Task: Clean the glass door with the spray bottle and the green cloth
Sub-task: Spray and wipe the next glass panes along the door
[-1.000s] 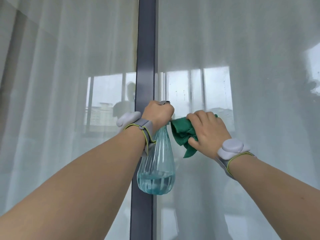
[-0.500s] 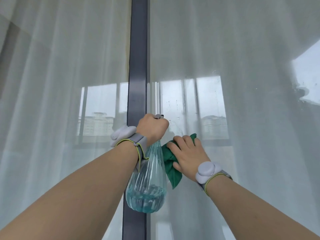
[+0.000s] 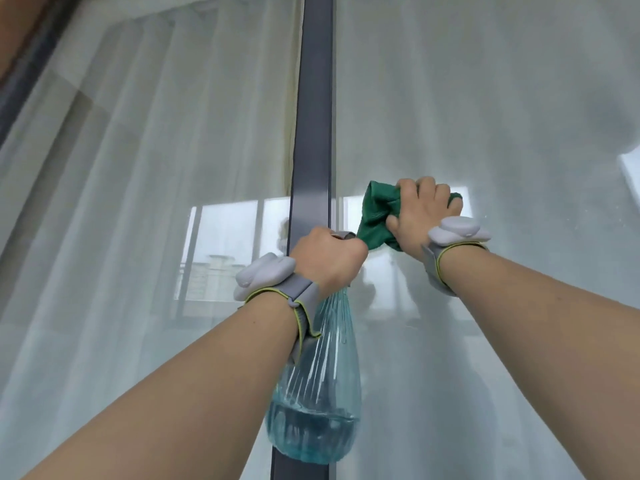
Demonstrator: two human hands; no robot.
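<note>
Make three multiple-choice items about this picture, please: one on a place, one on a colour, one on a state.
1. Where is the green cloth in relation to the dark door frame?
A. To its left
B. To its right
C. Draped over it

2. What colour is the liquid in the spray bottle?
A. Yellow
B. Red
C. Pale blue

3. What is the left hand doing?
A. Gripping the top of the spray bottle
B. Lying flat on the glass
C. Hanging free, holding nothing

Answers:
1 B: the right hand holds the cloth bunched against the glass pane right of the frame.
2 C: the liquid pooled in the bottle's lower part looks pale blue.
3 A: the fingers curl round the bottle's head, and the body hangs below the fist.
</note>
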